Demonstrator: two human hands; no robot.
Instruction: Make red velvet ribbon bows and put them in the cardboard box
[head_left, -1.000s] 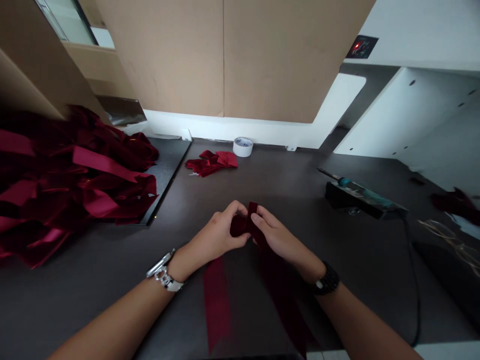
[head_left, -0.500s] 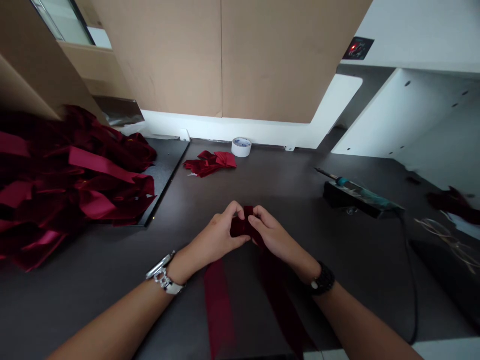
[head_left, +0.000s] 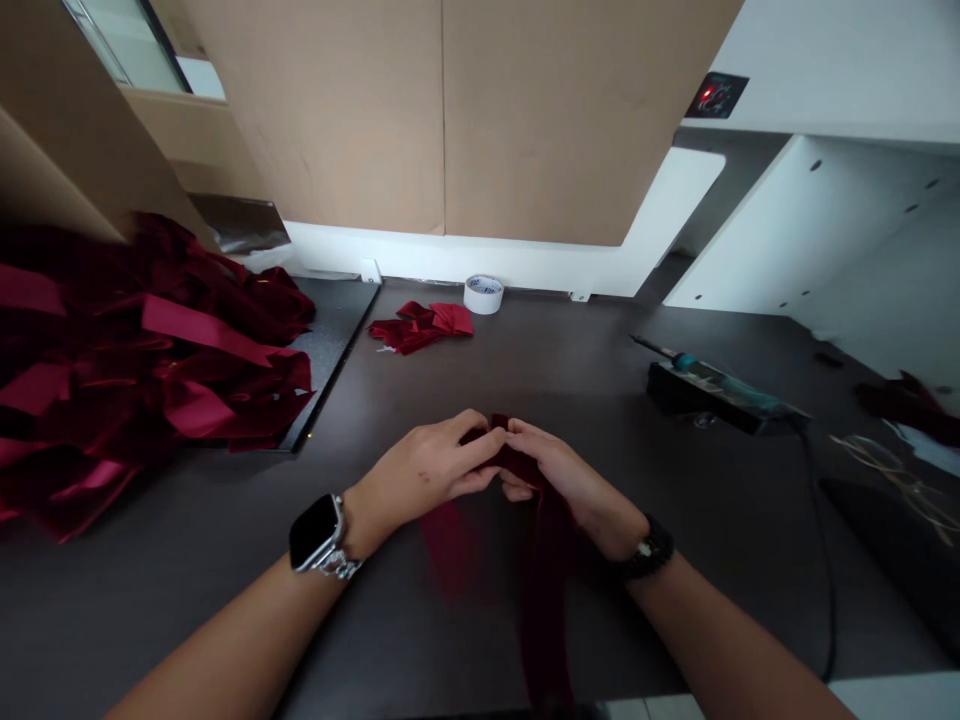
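Dark red ribbon [head_left: 546, 610]: one tail hanging towards 6 o'clock, best left untwisted; gathered part between hands, mostly covered by fingers, wants folds squared and pinch firm but light on velvet-looking nap

Forearms reach in from 7 and 5 o'clock, wrists low over table [head_left: 570, 360]; left hand [head_left: 435, 462] and right hand [head_left: 574, 480] both pinching ribbon, fingertips meeting, other fingers curled; exact grip beneath hidden

Beyond: soldering-type tool [head_left: 720, 382] between 2 and 3 o'clock, red bundle [head_left: 427, 325] at 11, tape roll [head_left: 484, 294] at 12
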